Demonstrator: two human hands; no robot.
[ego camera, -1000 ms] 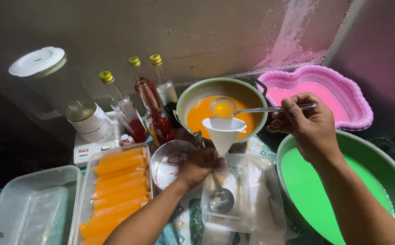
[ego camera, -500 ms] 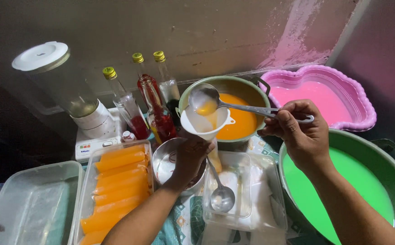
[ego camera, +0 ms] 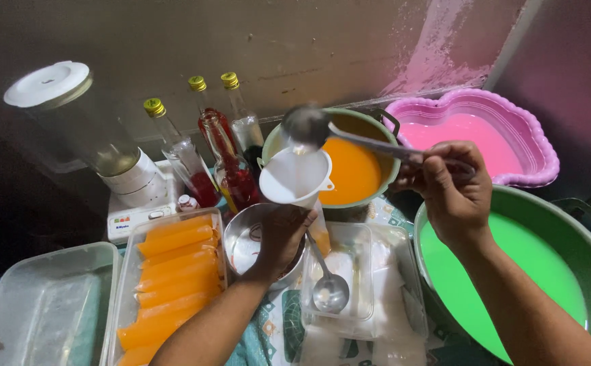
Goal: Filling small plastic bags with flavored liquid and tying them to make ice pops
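My left hand (ego camera: 280,236) grips the neck of a white funnel (ego camera: 297,176) and the top of a thin plastic bag with orange liquid in it, held above a clear tray (ego camera: 370,288). My right hand (ego camera: 452,191) holds a metal ladle (ego camera: 307,127) by its handle. The ladle bowl is tipped just over the funnel's rim. Behind them stands a green pot of orange liquid (ego camera: 354,171).
A large green basin of green liquid (ego camera: 512,261) sits at right, a pink heart-shaped basin of pink liquid (ego camera: 475,132) behind it. Several syrup bottles (ego camera: 222,156) and a blender (ego camera: 95,139) stand at the back left. A tray of filled orange bags (ego camera: 170,285), a spoon (ego camera: 329,290) and a steel bowl (ego camera: 244,240) lie near.
The ladle has swung left from the orange pot and tipped over the funnel. The funnel and bag have risen and shifted slightly left.
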